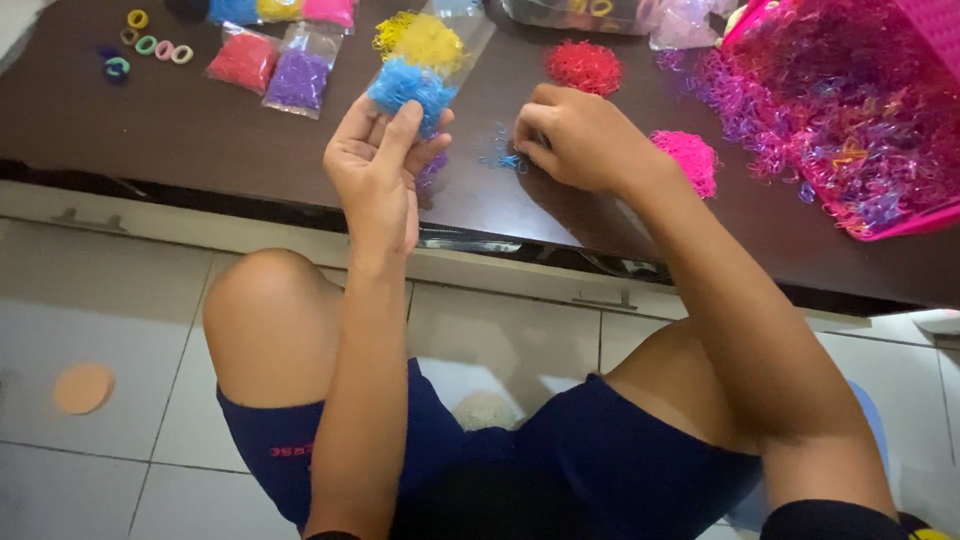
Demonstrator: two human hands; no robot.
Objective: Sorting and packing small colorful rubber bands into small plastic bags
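My left hand (378,160) is raised over the dark brown table (200,130) and grips a clear plastic bag of small blue rubber bands (405,85). Yellow bands (425,40) fill the upper part of the same clear bag. My right hand (575,135) rests on the table with its fingers curled, pinching a few loose blue bands (508,158) lying there. The two hands are a short gap apart.
A red pile (583,66) and a pink pile (690,158) of bands lie near my right hand. A pink basket (880,225) of mixed bands spills at right. Bags of red (242,60) and purple bands (298,78) and hair ties (150,45) lie at left. My knees are below the table edge.
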